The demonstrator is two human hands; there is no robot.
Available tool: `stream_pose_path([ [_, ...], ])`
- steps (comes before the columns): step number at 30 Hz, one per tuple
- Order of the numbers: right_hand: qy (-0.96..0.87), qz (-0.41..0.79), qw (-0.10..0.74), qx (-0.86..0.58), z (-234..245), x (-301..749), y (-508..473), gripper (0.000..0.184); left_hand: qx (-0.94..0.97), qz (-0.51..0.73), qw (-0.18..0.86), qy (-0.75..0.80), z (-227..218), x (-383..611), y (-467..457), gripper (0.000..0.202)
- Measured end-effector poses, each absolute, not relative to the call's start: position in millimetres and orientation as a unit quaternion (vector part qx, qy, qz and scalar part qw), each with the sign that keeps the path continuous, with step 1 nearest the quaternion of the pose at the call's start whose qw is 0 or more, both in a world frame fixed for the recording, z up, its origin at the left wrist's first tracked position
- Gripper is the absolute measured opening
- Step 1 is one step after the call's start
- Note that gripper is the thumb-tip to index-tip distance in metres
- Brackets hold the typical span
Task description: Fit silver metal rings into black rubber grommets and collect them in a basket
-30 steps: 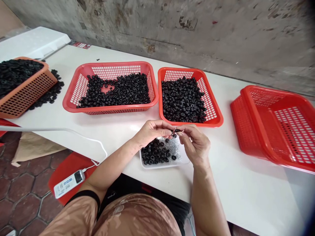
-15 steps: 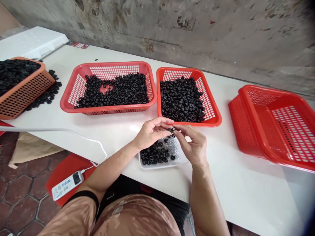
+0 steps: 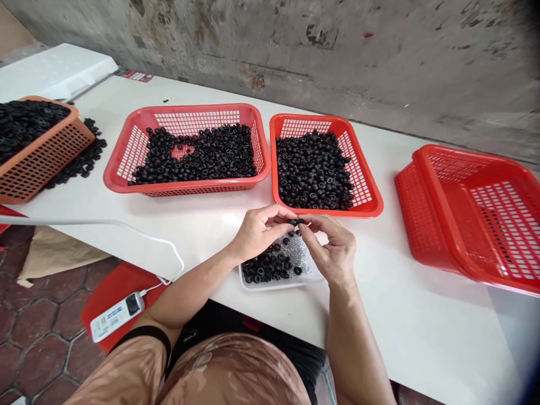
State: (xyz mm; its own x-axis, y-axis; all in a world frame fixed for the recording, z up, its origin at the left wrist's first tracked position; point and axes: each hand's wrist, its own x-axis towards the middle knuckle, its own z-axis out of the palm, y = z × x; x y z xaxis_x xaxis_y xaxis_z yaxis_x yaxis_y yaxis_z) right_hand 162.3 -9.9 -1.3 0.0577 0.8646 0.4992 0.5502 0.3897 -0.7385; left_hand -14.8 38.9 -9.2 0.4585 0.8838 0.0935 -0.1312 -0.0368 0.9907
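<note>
left hand: fingers curled, pinching | right hand: fingertips pinching the same black rubber grommet | grommet: held above a white tray of grommets, near the worktop's front edge, just before a red plastic basket

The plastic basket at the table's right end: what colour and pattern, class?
The plastic basket is red, latticed with rectangular holes; best in the head view.

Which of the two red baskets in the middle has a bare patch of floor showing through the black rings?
The left one: a patch of its red mesh floor shows among the rings; the right one shows no such gap.
</note>
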Motion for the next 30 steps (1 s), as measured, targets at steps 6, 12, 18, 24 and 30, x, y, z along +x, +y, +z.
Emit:
stream_pose_path([
  [6, -0.661, 0.16, 0.513, -0.523, -2.3, 155.9, -10.2, 0.013, 0.615, 0.422, 0.585, 0.32, -7.3, -14.5, 37.4, 0.017],
  [12, -0.685, 0.126, 0.512, -0.502, -1.6, 154.1, -12.9, 0.019, 0.563, 0.432, 0.629, 0.318, -7.5, -12.6, 36.6, 0.031],
  [18, -0.75, 0.014, 0.482, -0.452, -1.5, 155.4, -13.9, 0.038, 0.429, 0.409, 0.743, 0.309, 1.4, -14.7, 38.7, 0.038],
  [24, -0.752, -0.127, 0.453, -0.462, -4.7, 151.3, -12.5, 0.043, 0.378, 0.413, 0.777, 0.288, 2.2, -12.8, 35.3, 0.033],
  [30, -0.752, -0.185, 0.43, -0.464, -5.5, 152.9, -12.6, 0.034, 0.42, 0.37, 0.778, 0.285, 3.1, -12.6, 36.8, 0.033],
])
